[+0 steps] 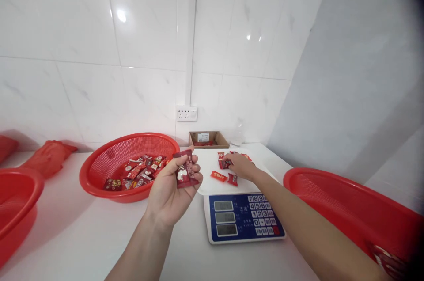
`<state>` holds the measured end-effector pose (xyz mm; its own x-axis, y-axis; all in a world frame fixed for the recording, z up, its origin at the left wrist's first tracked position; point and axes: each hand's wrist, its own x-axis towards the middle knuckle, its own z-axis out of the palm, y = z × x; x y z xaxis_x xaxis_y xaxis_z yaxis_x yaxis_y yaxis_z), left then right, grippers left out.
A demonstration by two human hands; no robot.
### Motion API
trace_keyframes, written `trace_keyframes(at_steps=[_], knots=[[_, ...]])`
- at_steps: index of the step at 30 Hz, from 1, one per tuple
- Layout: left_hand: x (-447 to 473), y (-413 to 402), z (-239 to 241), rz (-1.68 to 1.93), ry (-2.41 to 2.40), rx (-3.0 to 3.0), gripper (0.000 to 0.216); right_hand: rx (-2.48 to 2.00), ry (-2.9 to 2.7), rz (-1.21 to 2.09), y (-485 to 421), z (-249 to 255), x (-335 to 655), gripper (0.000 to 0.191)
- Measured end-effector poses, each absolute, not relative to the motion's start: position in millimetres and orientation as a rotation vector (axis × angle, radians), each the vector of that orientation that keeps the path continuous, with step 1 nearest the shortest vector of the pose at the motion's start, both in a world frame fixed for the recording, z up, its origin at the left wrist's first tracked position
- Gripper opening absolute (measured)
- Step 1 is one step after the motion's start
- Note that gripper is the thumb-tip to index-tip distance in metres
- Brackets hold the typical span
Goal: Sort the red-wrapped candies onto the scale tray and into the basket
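Observation:
My left hand (175, 186) is raised palm up beside the basket, its fingers closed around a dark-red wrapped snack packet (185, 169) with pale print. Over the white pan (205, 187) of a digital scale (245, 219), my right hand (241, 165) reaches down, fingertips closed on a small dark-red packet (225, 164). Part of that packet is hidden by the fingers. An orange-red packet (218, 176) and another dark-red packet (232, 179) lie on the pan nearer the keypad. To the left, a red perforated basket (99, 161) holds many mixed red packets (141, 172).
At the right stands a large red basket (331, 188) with packets at its lower edge. Another red basket (20, 179) is at the far left, near red plastic bags (51, 157). A cardboard box (212, 139) sits against the tiled wall, below a socket (186, 113).

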<state>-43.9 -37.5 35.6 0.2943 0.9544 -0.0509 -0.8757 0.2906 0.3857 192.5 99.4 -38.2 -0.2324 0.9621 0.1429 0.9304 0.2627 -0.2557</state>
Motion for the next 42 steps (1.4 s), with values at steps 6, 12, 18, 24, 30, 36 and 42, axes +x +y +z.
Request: trace_keyframes(at_steps=[6,12,18,24,30,36,42], knots=[[-43,-34,34,1.284,0.311,0.285,0.014,-1.680,-2.343,0.191,95,-24,200,0.037],[-43,-31,33,1.290,0.313,0.276,0.018,-1.522,-2.521,0.463,67,-11,202,0.030],[-42,-29,31,1.288,0.323,0.281,0.010,-1.650,-2.387,0.589,59,-19,217,0.013],[-38,-29,30,1.271,0.342,0.279,0.010,-1.887,-2.134,0.575,65,-18,227,0.010],[-37,-29,29,1.272,0.346,0.275,0.010,-2.056,-2.025,0.481,69,-23,215,0.029],[-35,-29,29,1.265,0.366,0.271,0.011,-2.160,-2.018,0.069,87,-9,226,0.031],[-34,-28,29,1.283,0.389,0.272,0.010,-2.125,-2.093,0.012,123,-13,230,0.032]])
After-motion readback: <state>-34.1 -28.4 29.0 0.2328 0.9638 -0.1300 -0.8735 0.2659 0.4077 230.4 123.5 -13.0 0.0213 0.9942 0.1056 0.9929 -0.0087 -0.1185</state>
